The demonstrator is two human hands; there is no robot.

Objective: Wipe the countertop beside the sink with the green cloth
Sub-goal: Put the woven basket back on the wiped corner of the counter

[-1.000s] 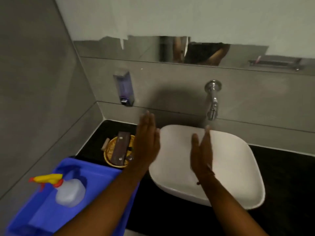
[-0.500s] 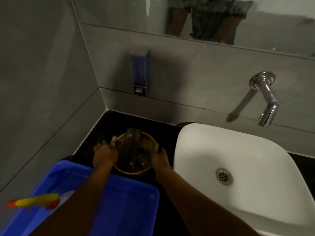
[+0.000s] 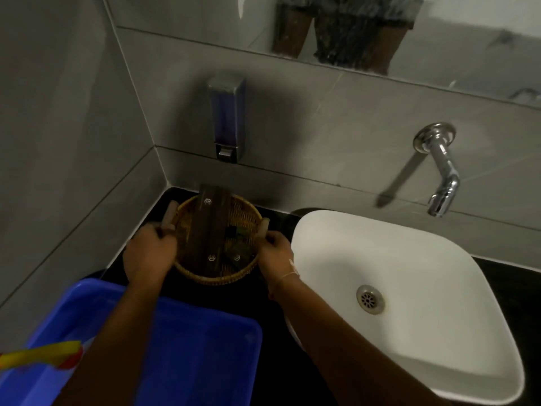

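A round wicker basket (image 3: 244, 213) with two wooden handles stands on the black countertop (image 3: 278, 218) in the back left corner, left of the white sink (image 3: 409, 288). Dark wooden packets lie in the basket. My left hand (image 3: 149, 254) grips the basket's left handle. My right hand (image 3: 275, 250) grips its right handle. No green cloth is visible in this view.
A blue plastic tub (image 3: 190, 356) sits at the front left, with a spray bottle's yellow and red trigger (image 3: 41, 354) at its left edge. A soap dispenser (image 3: 225, 118) hangs on the wall above the basket. A chrome tap (image 3: 442, 168) juts over the sink.
My hands were open above the sink a second ago. They moved left to the basket and closed on its two handles. The view shifted left and down.
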